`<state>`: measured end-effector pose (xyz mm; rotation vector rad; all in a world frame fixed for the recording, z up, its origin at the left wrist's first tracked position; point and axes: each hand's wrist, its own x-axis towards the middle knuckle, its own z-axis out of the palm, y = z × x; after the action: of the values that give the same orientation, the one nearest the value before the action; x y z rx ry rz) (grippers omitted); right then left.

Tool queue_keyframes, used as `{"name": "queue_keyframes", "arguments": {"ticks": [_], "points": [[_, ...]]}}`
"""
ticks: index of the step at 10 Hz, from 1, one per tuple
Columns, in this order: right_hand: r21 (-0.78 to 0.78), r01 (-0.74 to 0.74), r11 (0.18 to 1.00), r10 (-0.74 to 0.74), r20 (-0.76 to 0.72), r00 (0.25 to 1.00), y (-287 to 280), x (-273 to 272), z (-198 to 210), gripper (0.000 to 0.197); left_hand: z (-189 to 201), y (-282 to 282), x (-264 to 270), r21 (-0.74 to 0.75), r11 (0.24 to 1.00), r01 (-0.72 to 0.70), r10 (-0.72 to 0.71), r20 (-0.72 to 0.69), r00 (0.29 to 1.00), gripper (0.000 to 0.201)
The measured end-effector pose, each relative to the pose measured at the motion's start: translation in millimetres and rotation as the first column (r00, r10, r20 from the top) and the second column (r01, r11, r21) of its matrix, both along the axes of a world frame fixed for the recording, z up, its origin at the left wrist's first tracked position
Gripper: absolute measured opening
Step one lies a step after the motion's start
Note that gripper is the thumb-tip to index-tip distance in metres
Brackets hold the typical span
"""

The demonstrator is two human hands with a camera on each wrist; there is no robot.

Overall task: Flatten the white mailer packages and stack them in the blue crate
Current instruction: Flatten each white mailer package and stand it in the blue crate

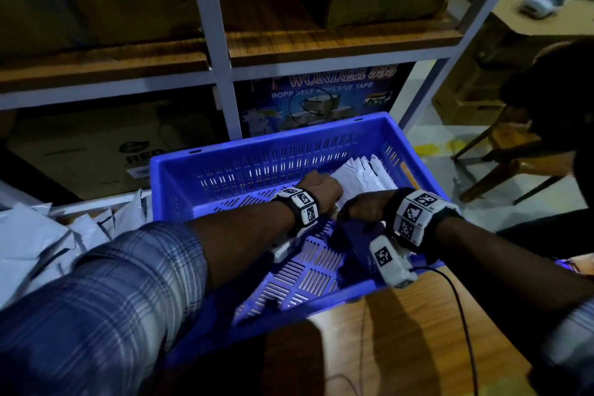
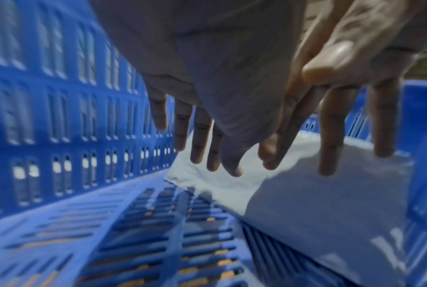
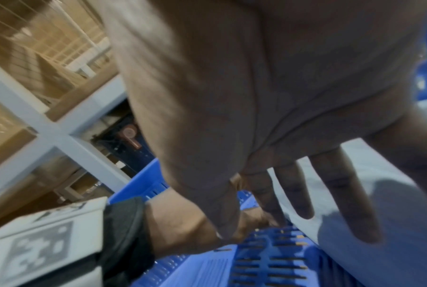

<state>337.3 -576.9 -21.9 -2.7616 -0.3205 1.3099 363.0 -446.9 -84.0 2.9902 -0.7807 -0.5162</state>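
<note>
**A:** From the head view, what is seen?

**B:** Both hands are inside the blue crate (image 1: 225, 157). The left hand (image 1: 321, 191) and the right hand (image 1: 364, 207) are over the white mailers (image 1: 363, 175), which are stacked by the crate's right wall. More mailers (image 1: 48, 235) are piled outside, to the left (not yet flattened, it seems).

**A:** And from the left wrist?

**B:** The left hand (image 2: 207, 97) is spread wide, fingers straight, and nothing is held. The top mailer (image 2: 318, 194) lies just under the fingertips.

**A:** And from the right wrist?

**B:** The right hand (image 3: 268, 106) is spread flat too, above the mailer (image 3: 379, 223). Touch cannot be told.

**A:** How should it be pressed?

**B:** Flat palms should be pushed down and slid outward, so the air is squeezed out. The edges should be lined up with the stack.
</note>
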Motion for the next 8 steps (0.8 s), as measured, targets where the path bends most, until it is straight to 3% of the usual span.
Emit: {"name": "queue_keyframes", "arguments": {"ticks": [2,4,5,6,7,8], "points": [[0.072,0.057,0.996,-0.062,0.079,0.995,13,-10,35,0.042,42,18,-21,-0.02,1.0,-0.011,0.014,0.111,0.994,0.025],[0.232,0.05,0.971,-0.144,0.407,0.902,38,-52,89,0.052,115,64,-71,-0.179,0.967,-0.18,0.212,0.179,0.961,0.031],[0.385,-0.032,0.922,-0.208,0.566,0.798,67,-102,108,0.063,138,107,-123,-0.377,0.893,-0.246,0.347,0.228,0.91,0.046],[0.517,-0.097,0.85,-0.293,0.619,0.728,97,-143,112,0.064,139,138,-168,-0.562,0.796,-0.223,0.445,0.295,0.845,0.052],[0.632,-0.176,0.755,-0.352,0.617,0.703,152,-214,100,0.061,121,187,-251,-0.715,0.672,-0.194,0.55,0.306,0.777,0.053],[0.657,-0.233,0.717,-0.334,0.617,0.713,191,-257,88,0.058,103,220,-305,-0.737,0.621,-0.266,0.604,0.233,0.762,0.051]]}}
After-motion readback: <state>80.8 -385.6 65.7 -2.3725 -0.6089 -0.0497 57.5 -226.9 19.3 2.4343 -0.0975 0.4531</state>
